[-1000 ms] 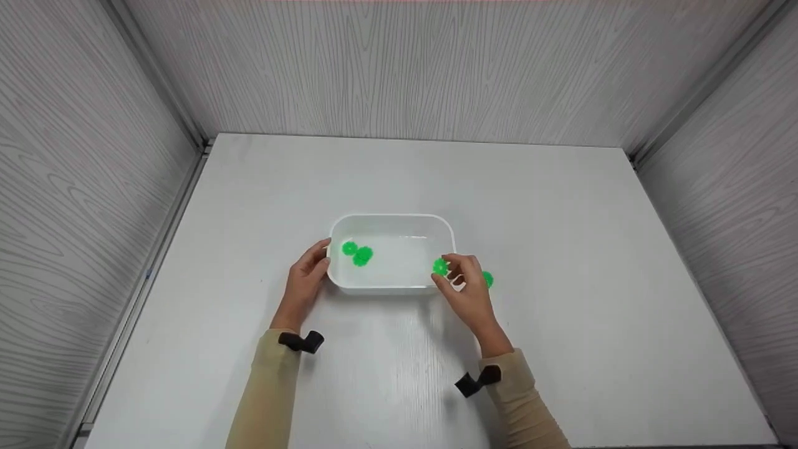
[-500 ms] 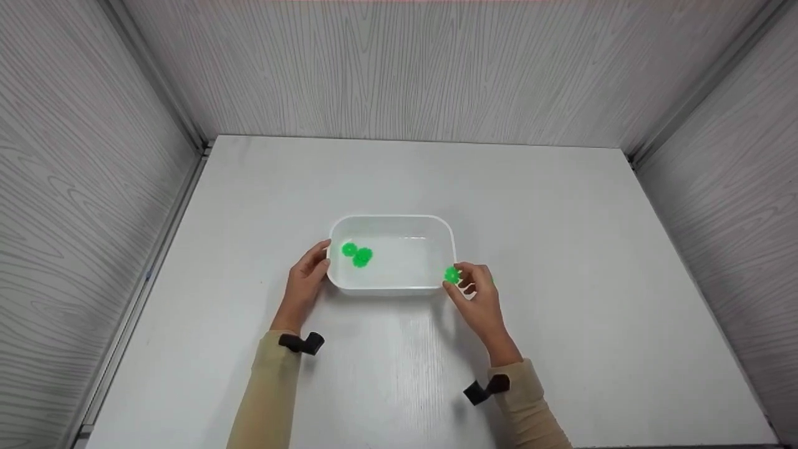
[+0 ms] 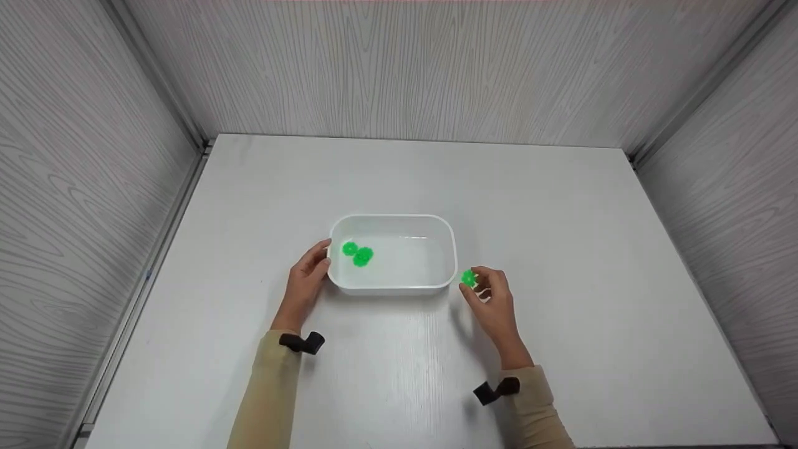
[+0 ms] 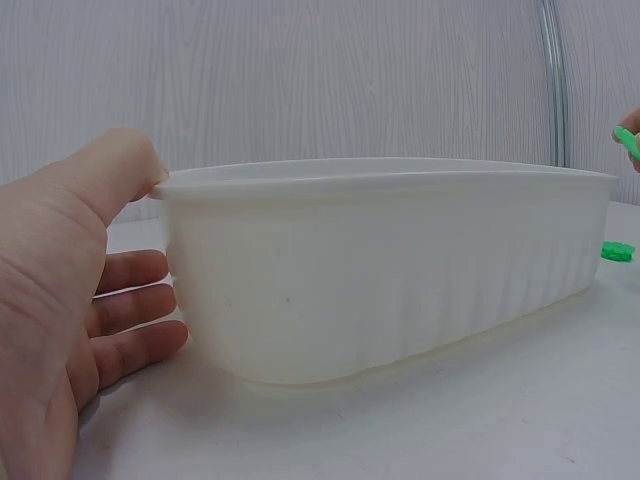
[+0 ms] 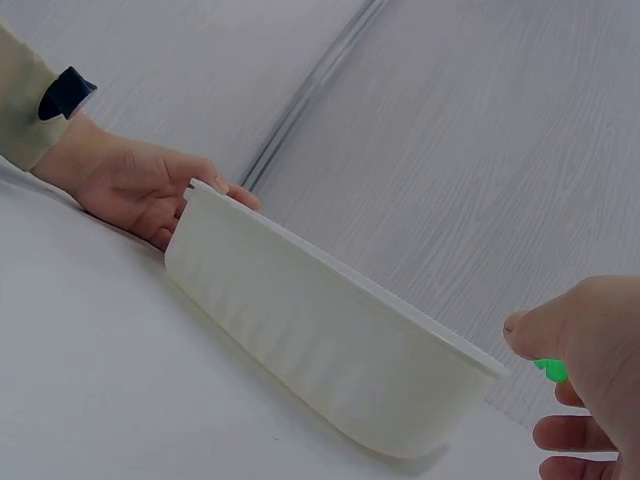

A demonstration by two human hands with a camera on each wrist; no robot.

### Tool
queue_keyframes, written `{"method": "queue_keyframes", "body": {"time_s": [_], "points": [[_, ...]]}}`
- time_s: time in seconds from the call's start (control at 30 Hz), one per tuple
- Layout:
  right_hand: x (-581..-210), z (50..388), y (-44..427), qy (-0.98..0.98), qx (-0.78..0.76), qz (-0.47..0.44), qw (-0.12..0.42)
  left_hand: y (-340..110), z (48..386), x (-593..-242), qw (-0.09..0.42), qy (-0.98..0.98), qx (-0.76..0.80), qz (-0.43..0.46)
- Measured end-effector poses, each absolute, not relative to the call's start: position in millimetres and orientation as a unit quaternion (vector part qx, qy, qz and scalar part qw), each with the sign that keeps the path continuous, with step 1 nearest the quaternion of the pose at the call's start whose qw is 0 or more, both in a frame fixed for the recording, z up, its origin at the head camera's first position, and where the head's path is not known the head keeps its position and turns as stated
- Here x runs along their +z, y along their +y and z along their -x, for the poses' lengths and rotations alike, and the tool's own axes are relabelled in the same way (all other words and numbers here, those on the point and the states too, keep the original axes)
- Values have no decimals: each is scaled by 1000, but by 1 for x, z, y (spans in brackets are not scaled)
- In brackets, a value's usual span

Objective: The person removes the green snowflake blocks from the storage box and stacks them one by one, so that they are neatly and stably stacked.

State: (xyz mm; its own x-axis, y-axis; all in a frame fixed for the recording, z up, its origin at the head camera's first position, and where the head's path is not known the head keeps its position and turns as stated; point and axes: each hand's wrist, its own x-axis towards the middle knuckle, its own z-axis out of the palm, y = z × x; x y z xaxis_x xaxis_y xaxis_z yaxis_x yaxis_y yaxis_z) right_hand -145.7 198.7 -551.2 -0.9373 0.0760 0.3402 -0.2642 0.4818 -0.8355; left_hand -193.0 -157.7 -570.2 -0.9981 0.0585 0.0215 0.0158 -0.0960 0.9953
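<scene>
A white tub sits on the counter. From the head, the left hand holds its left end; the left wrist view adds that one digit lies on the rim while three fingers touch the outer wall below. The right hand is just beside the tub's right end, fingers pinching a green disc with a scalloped edge, clear of the tub. The right wrist view shows only a sliver of that disc.

Only the head view looks inside the tub: green pieces lie towards its left end, partly overlapping, so their number is hard to tell. Only the left wrist view shows a loose green piece lying on the counter near the tub's far end.
</scene>
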Motion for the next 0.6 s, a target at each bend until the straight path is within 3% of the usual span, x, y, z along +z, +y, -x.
{"method": "queue_keyframes", "body": {"time_s": [0.6], "points": [[-568,147,227,-845,511,1,158,-159,201,-593,-6,689,725,-29]]}}
